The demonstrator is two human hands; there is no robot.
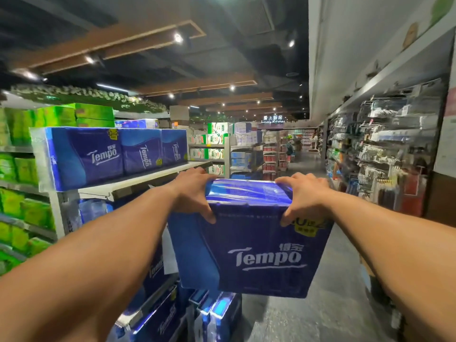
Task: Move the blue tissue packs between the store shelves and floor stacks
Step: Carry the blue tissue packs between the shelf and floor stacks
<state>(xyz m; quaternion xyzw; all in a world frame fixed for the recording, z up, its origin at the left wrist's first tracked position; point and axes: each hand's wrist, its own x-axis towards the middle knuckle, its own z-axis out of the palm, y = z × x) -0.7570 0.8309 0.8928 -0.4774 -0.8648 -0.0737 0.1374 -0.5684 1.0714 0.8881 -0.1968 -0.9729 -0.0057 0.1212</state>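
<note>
A blue Tempo tissue pack (249, 245) hangs in the air in front of me, held from both sides near its top. My left hand (195, 193) grips its upper left edge and my right hand (299, 197) grips its upper right edge. Three more blue packs (116, 154) stand in a row on the upper shelf board (138, 180) to the left. Below my arms, other blue packs (214, 314) stand on the floor and on a lower shelf (158, 317).
Green tissue packs (22, 169) fill the shelves at far left. A rack of hanging household goods (385, 149) lines the right wall. The grey aisle floor (328, 292) runs ahead toward more shelving (246, 154) in the distance.
</note>
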